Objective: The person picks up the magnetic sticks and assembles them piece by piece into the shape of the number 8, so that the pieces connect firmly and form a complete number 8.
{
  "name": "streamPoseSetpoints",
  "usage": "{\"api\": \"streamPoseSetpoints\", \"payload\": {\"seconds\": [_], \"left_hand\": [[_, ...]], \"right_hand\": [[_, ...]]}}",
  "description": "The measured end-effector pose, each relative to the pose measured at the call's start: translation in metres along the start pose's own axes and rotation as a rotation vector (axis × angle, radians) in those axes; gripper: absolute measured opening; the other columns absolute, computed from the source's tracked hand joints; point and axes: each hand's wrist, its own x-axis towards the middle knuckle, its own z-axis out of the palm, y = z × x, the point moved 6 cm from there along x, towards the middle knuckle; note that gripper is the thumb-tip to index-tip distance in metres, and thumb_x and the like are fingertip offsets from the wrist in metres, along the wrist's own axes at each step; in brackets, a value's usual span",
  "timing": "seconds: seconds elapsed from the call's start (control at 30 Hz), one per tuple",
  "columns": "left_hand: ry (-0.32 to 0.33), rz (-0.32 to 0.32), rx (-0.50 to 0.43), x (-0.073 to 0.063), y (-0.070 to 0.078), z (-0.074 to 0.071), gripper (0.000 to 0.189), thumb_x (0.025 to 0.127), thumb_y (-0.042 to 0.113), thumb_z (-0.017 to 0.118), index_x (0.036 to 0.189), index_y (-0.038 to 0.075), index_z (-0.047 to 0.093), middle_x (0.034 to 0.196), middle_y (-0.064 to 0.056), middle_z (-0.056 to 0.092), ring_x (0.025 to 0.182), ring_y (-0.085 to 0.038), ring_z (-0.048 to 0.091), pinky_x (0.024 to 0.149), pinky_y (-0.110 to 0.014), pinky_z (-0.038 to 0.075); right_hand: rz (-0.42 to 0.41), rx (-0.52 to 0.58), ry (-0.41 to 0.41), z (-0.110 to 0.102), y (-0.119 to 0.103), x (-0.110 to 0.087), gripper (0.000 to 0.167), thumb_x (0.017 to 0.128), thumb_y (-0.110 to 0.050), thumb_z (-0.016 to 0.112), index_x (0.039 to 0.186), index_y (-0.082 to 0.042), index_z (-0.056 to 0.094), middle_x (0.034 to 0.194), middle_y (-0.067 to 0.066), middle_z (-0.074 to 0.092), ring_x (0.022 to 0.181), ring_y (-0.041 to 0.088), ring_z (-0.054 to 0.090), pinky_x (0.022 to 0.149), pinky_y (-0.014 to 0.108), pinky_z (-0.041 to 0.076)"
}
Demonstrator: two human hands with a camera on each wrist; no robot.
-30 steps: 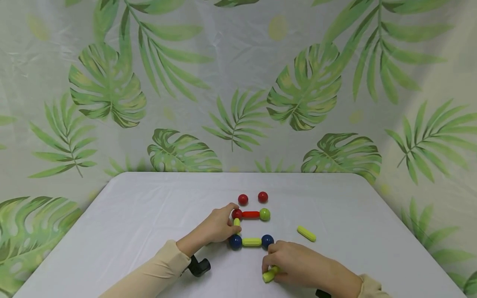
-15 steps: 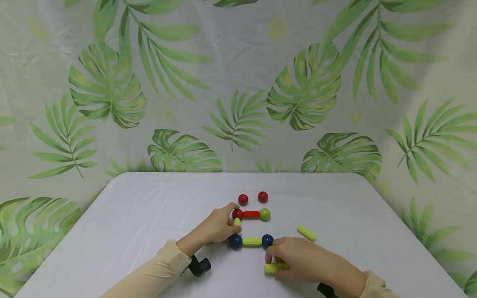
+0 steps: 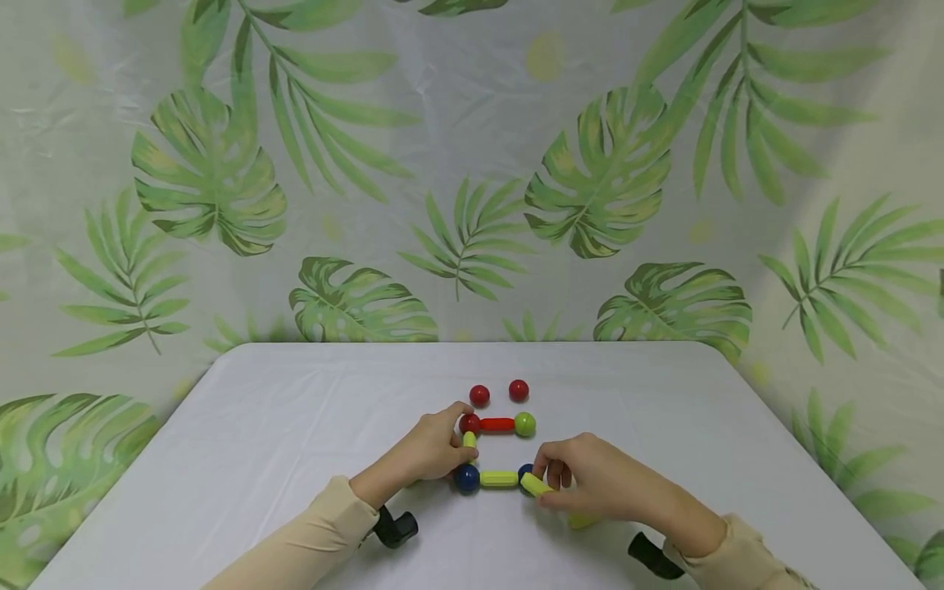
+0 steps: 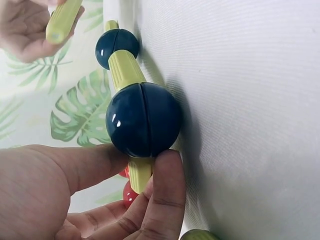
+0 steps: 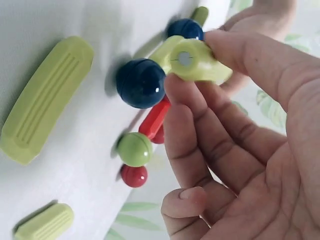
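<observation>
My left hand (image 3: 435, 447) pinches a yellow-green magnetic rod (image 4: 141, 175) joining a red ball (image 3: 469, 424) and the left blue ball (image 4: 144, 120). From that blue ball another yellow-green rod (image 3: 499, 479) runs to the right blue ball (image 5: 141, 83). The red ball bears a red rod (image 3: 497, 424) ending at a green ball (image 3: 524, 424). My right hand (image 3: 597, 479) pinches a loose yellow-green rod (image 3: 536, 485) between thumb and fingertips, raised in front of the right blue ball. Its end faces the camera in the right wrist view; I cannot tell whether it touches the ball.
Two loose red balls (image 3: 519, 390) lie behind the assembled pieces. A yellow-green rod (image 5: 47, 100) lies on the white table (image 3: 295, 410) beside my right hand, and another rod (image 5: 45, 221) lies farther off. A leaf-patterned cloth (image 3: 472, 164) hangs behind.
My right hand has lifted a rod off the table and moved it forward to the right blue ball. Another rod now shows beneath that hand. My left hand has stayed in place.
</observation>
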Motion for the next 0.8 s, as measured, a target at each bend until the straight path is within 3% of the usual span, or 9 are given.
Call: {"api": "streamPoseSetpoints", "payload": {"seconds": [0.23,0.47,0.8], "left_hand": [[0.003,0.009,0.003,0.0,0.0,-0.001,0.067,0.097,0.016,0.081,0.153,0.003,0.048,0.085,-0.003,0.071,0.065,-0.014,0.063,0.063,-0.028,0.052],[0.003,-0.002,0.002,-0.001,-0.001,0.0,0.066,0.097,0.016,0.08,0.153,0.004,0.048,0.085,-0.004,0.07,0.067,-0.016,0.063,0.063,-0.029,0.052],[0.003,-0.006,0.011,0.0,-0.002,0.0,0.067,0.097,0.017,0.081,0.154,0.005,0.047,0.083,-0.004,0.068,0.067,-0.016,0.061,0.063,-0.029,0.052]], "right_hand": [[0.064,0.084,0.086,-0.006,0.013,0.01,0.024,0.093,-0.031,0.083,0.102,-0.012,0.072,0.077,-0.01,0.065,0.069,0.003,0.055,0.064,0.022,0.046],[0.189,0.161,0.166,-0.007,0.029,0.019,0.026,0.092,-0.032,0.084,0.101,-0.011,0.073,0.076,-0.006,0.067,0.069,0.012,0.054,0.059,0.024,0.039],[0.351,0.291,0.202,-0.002,0.05,0.032,0.03,0.093,-0.034,0.083,0.103,-0.008,0.072,0.075,0.0,0.074,0.075,0.014,0.063,0.066,0.03,0.042]]}}
